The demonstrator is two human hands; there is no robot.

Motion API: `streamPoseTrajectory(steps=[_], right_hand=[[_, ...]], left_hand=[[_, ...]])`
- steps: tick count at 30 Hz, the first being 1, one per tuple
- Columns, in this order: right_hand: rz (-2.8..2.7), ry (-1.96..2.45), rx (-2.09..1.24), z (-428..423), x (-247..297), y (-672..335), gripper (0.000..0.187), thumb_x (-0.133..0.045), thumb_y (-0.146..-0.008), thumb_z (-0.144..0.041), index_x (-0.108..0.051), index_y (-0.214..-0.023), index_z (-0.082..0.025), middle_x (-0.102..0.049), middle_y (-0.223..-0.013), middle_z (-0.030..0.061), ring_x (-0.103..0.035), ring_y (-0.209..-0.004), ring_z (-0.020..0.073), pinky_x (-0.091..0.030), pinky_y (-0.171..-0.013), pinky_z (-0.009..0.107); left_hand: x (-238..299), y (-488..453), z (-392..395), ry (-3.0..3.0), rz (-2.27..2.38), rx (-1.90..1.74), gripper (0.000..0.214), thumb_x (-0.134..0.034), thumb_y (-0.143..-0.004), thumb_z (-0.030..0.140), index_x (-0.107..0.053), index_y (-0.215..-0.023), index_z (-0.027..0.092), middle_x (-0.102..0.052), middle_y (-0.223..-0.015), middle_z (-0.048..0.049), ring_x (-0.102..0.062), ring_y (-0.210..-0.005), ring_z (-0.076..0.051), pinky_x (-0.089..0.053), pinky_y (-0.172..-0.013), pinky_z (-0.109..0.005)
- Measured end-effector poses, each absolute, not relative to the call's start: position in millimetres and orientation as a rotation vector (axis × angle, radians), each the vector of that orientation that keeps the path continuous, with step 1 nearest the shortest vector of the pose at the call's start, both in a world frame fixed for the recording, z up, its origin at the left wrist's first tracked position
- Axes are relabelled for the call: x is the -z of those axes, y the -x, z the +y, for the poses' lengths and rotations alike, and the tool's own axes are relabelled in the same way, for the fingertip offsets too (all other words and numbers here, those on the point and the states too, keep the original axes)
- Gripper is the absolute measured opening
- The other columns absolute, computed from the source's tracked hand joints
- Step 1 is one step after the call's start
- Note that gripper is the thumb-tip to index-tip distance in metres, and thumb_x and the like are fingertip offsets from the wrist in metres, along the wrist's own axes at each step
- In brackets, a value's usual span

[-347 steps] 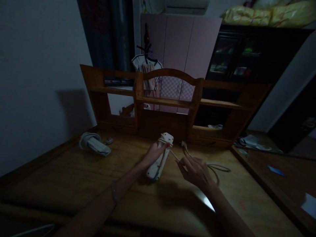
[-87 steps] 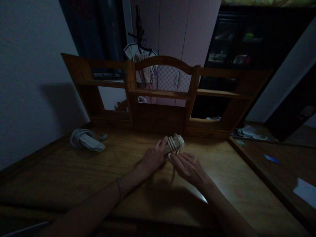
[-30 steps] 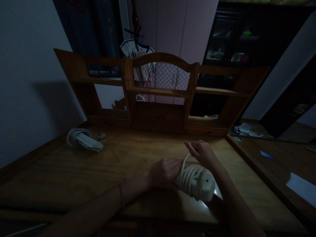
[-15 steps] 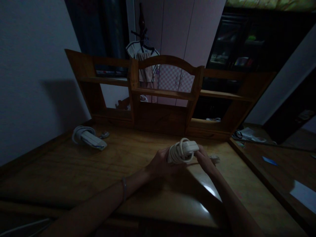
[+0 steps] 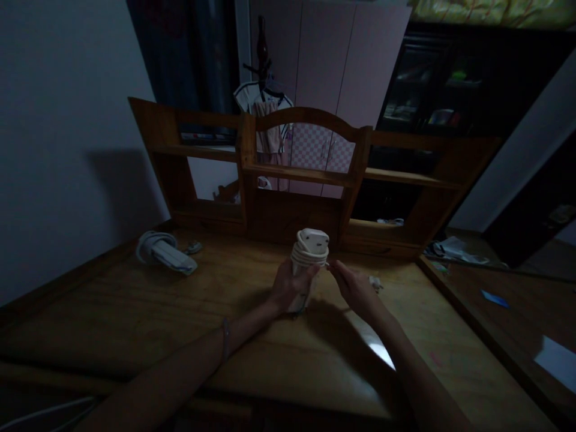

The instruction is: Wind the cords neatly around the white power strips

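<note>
My left hand [image 5: 288, 287] is wrapped around a white power strip [image 5: 316, 239], held upright above the wooden desk with its socket face partly showing. A white cord [image 5: 309, 258] is wound in several turns around the strip's upper part. At the strip's right side, my right hand [image 5: 355, 291] is closed in a pinch on the cord, close to the windings. The lower part of the strip is partly hidden by my left fingers. Beyond my right hand lies a small pale object [image 5: 375, 283], too dim to identify.
A second white power strip [image 5: 173, 258] with a coiled cord lies at the desk's left, its plug [image 5: 193, 247] beside it. A wooden shelf unit [image 5: 297, 219] rises along the back edge. To the right, a lower surface holds a blue card [image 5: 495, 298] and white paper [image 5: 558, 358].
The power strip has been turned from tilted to upright and moved slightly left. My right hand has shifted from the strip's end to a pinch on the cord.
</note>
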State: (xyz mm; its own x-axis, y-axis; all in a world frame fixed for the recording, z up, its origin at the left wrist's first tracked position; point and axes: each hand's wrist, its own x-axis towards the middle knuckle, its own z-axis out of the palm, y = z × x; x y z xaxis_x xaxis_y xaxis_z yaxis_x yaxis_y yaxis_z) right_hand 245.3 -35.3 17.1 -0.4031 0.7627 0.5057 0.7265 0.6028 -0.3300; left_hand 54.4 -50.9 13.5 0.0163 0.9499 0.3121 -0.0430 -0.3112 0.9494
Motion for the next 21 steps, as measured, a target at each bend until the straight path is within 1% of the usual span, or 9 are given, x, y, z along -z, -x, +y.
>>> streamPoseTrajectory(steps=[3,5,9,14,18,21], right_hand=[[-2.282,1.207,0.065,-37.0,-16.5,-246.1,0.027,-0.034,-0.098,-0.033,-0.057,-0.098,-0.021,-0.068,-0.074,0.0054,-0.064,-0.065,0.0178,-0.032,-0.054,0.023],[-2.321,1.204,0.141,-38.4,-17.3,-248.2,0.027,-0.035,-0.097,-0.034,-0.059,-0.095,-0.021,-0.067,-0.073,0.0043,-0.063,-0.062,0.0159,-0.03,-0.052,0.022],[-2.352,1.182,0.337,-41.4,-20.7,-253.6,0.029,-0.039,-0.096,-0.035,-0.063,-0.09,-0.02,-0.068,-0.071,0.0033,-0.058,-0.054,0.0122,-0.024,-0.049,0.024],[-2.358,1.105,0.492,-45.3,-23.1,-254.8,0.028,-0.041,-0.096,-0.031,-0.064,-0.087,-0.019,-0.066,-0.071,0.0033,-0.057,-0.058,0.0111,-0.024,-0.051,0.025],[-2.305,1.063,0.611,-48.2,-22.6,-252.9,0.024,-0.043,-0.096,-0.029,-0.062,-0.084,-0.019,-0.065,-0.069,0.0017,-0.054,-0.056,0.0104,-0.023,-0.051,0.026],[-2.278,1.066,0.67,-50.4,-23.7,-251.7,0.022,-0.045,-0.095,-0.029,-0.061,-0.083,-0.02,-0.064,-0.068,0.0009,-0.052,-0.055,0.0104,-0.022,-0.052,0.027]], left_hand=[[-6.4,-55.1,-45.1,-1.183,0.827,-1.356,0.04,-0.061,-0.077,0.051,-0.062,-0.091,0.014,-0.067,-0.075,-0.0063,-0.063,-0.056,-0.016,-0.05,-0.052,-0.026],[-2.9,-55.9,-41.5,-1.083,0.752,-1.312,0.041,-0.062,-0.076,0.052,-0.061,-0.089,0.013,-0.066,-0.072,-0.0056,-0.062,-0.052,-0.016,-0.05,-0.049,-0.027],[-1.2,-55.2,-36.8,-0.934,0.678,-1.141,0.046,-0.06,-0.074,0.057,-0.062,-0.084,0.012,-0.065,-0.07,-0.0061,-0.062,-0.051,-0.016,-0.051,-0.049,-0.028],[-9.4,-52.1,-38.0,-0.779,0.603,-0.929,0.051,-0.055,-0.076,0.062,-0.061,-0.079,0.012,-0.065,-0.068,-0.0061,-0.062,-0.052,-0.015,-0.05,-0.05,-0.026],[-15.5,-53.0,-41.7,-0.786,0.628,-0.914,0.056,-0.052,-0.076,0.067,-0.061,-0.079,0.011,-0.064,-0.063,-0.0066,-0.061,-0.05,-0.015,-0.049,-0.048,-0.025],[-15.4,-55.1,-43.4,-0.828,0.658,-0.976,0.057,-0.053,-0.075,0.067,-0.061,-0.081,0.011,-0.064,-0.063,-0.0064,-0.061,-0.05,-0.015,-0.049,-0.048,-0.025]])
